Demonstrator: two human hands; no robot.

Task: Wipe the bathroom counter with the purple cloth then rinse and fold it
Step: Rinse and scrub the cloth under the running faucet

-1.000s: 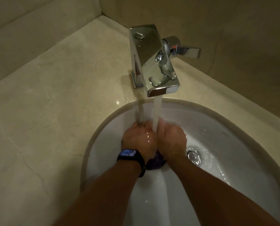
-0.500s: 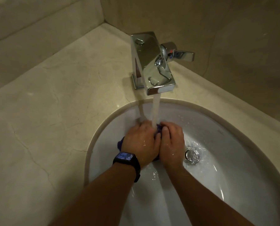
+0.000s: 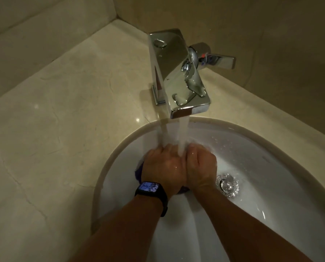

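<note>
So that the stream (image 3: 182, 137) soaks it through, we bunch the cloth (image 3: 138, 172) low in the basin (image 3: 252, 167) under the tap (image 3: 176, 72), left hand (image 3: 163, 167) and right hand (image 3: 200, 165) touching, fingers curled round it.

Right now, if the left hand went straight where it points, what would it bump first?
The left hand would probably meet the sink's back wall under the faucet, though depth is unclear.

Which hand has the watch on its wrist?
The left hand, with a black smartwatch strapped at its wrist. The right hand, the one nearer the drain, has a bare wrist. Both grip the purple cloth under the tap.
</note>
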